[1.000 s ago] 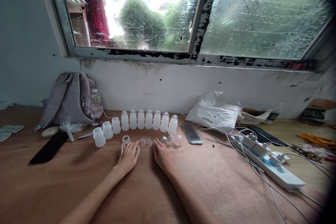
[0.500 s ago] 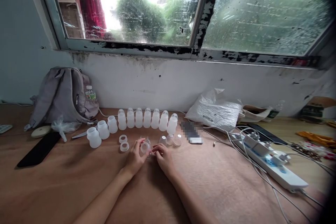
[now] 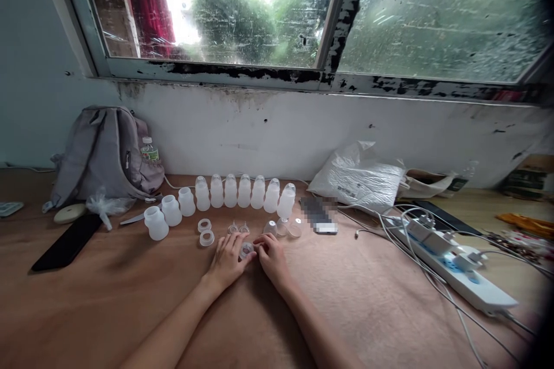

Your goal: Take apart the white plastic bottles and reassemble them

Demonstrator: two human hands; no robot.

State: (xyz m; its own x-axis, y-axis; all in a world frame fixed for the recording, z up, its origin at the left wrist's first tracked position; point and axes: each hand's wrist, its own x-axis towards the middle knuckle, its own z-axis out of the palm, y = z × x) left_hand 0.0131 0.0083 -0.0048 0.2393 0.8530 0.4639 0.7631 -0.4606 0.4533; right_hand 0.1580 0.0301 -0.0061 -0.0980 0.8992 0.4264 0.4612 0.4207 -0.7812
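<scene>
My left hand (image 3: 227, 256) is closed on a clear screw ring (image 3: 246, 250) of a baby bottle, its thumb and fingers around the rim, low over the table. A clear piece, seemingly a teat, shows within the ring. My right hand (image 3: 270, 253) is at the ring's right side with fingers bent together; what their tips pinch is hidden. Just beyond my left fingers stand two clear teats (image 3: 244, 228). Two more rings (image 3: 206, 237) lie to the left. Clear domed caps (image 3: 295, 228) sit right of my hands.
Behind my hands runs a curved row of frosted baby bottles, several capped (image 3: 244, 191) and three open (image 3: 156, 223) at left. A phone (image 3: 320, 216), a power strip (image 3: 459, 271) with cables, and a silvery bag (image 3: 359, 176) are right. A backpack (image 3: 104, 153) and a black pad (image 3: 64, 247) are left.
The ring in my left hand has gone from upright to nearly flat, moving down and right toward my right fingers. Both teats behind are now in plainer view.
</scene>
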